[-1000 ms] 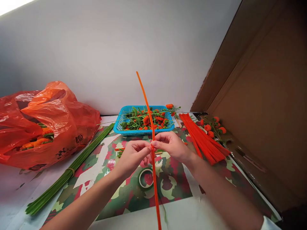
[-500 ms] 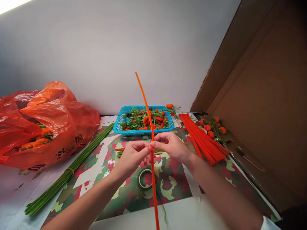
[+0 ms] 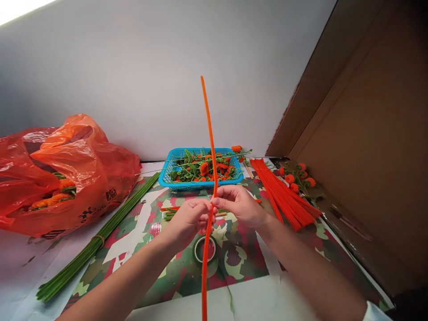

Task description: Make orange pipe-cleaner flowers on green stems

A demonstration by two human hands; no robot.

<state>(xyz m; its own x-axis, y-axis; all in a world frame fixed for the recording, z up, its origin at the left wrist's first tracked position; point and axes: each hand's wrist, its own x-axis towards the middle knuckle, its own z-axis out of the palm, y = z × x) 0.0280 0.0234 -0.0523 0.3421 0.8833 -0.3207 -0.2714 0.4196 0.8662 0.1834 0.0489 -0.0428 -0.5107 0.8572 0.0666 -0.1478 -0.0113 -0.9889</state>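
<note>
A long orange pipe cleaner [image 3: 210,120] runs upright through the middle of the view, its lower end passing out at the bottom edge. Both hands pinch it near its middle. My left hand [image 3: 192,218] has thumb and fingers closed on it from the left. From the right, my right hand [image 3: 237,205] grips it between thumb and forefinger, the fingertips of both hands almost touching. Below the hands lies a roll of green tape [image 3: 197,253] on the camouflage-patterned mat [image 3: 237,263]. Short green and orange pieces [image 3: 171,212] lie behind my left hand.
A blue basket [image 3: 163,179] holds orange flowers and green leaves. A bundle of green pipe cleaners [image 3: 83,249] and a red plastic bag [image 3: 96,178] are at left. At right are a bundle of red-orange pipe cleaners [image 3: 284,191], small orange flowers [image 3: 294,187] and a cardboard wall [image 3: 361,133].
The pipe cleaner's upper end has swung up and right, and its lower end has swung left. Both hands keep their pinch in nearly the same place.
</note>
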